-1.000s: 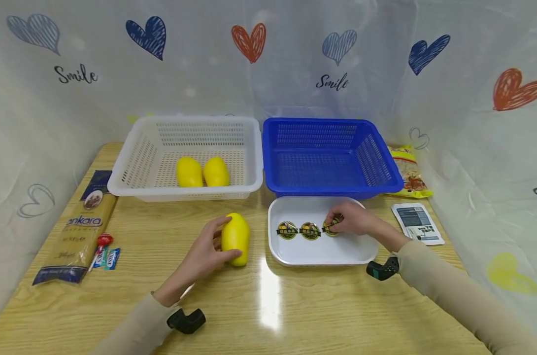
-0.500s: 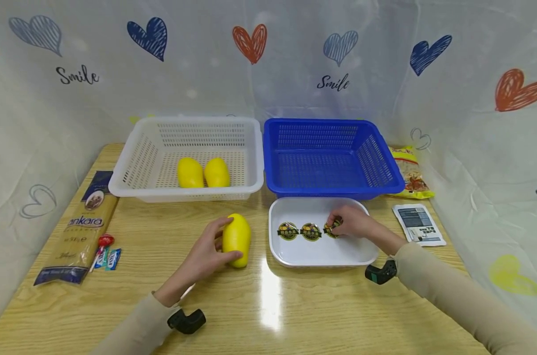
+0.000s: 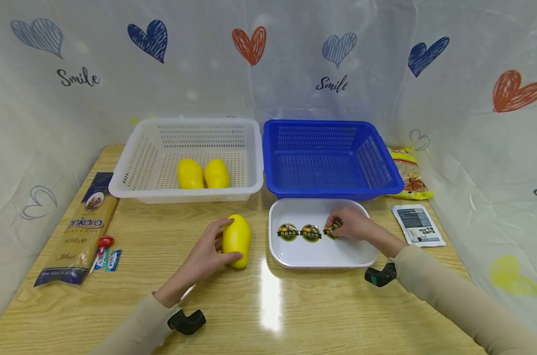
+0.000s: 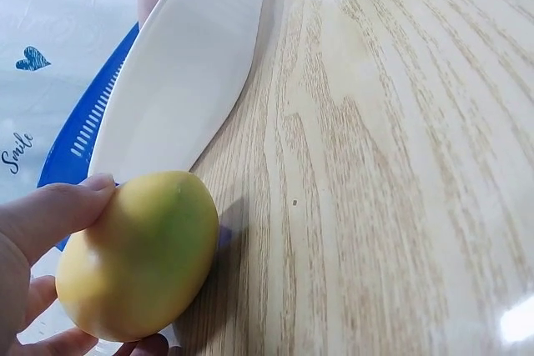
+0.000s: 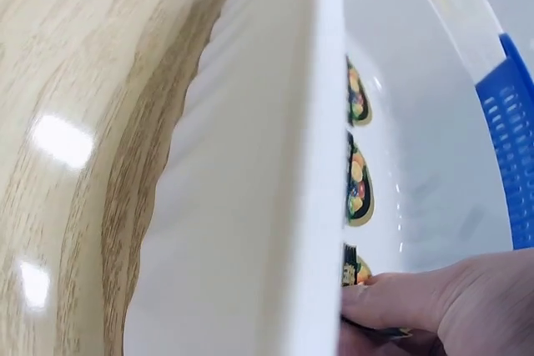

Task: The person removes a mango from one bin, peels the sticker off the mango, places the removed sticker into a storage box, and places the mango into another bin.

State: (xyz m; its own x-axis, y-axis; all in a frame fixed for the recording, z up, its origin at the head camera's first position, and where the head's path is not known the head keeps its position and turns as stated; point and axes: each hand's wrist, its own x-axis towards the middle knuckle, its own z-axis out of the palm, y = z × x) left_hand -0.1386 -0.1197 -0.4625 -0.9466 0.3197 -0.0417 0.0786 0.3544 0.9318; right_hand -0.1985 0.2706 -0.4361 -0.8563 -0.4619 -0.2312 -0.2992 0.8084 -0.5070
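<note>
My left hand (image 3: 208,251) grips a yellow mango (image 3: 238,241) on the table, thumb and fingers curled round its left side. In the left wrist view the same mango (image 4: 142,256) shows a greenish patch. My right hand (image 3: 352,224) reaches into a white tray (image 3: 321,256), where thumb and fingers pinch the rightmost round sticker (image 3: 329,230), black and gold with fruit printed on it. Part of that sticker is hidden under the fingers. Two matching stickers, a left one (image 3: 288,232) and a middle one (image 3: 310,233), lie flat in the tray.
Behind stand a white basket (image 3: 140,192) with two mangoes (image 3: 190,173) and a blue basket (image 3: 335,191). At left lie a pasta packet (image 3: 80,236), a red lollipop (image 3: 105,241) and small wrapped sweets (image 3: 113,260). A yellow snack bag (image 3: 410,172) and white pouch (image 3: 418,226) lie at right.
Almost nothing differs: my right fingers have shifted very slightly at the rightmost sticker. The left hand and the mango stay in place.
</note>
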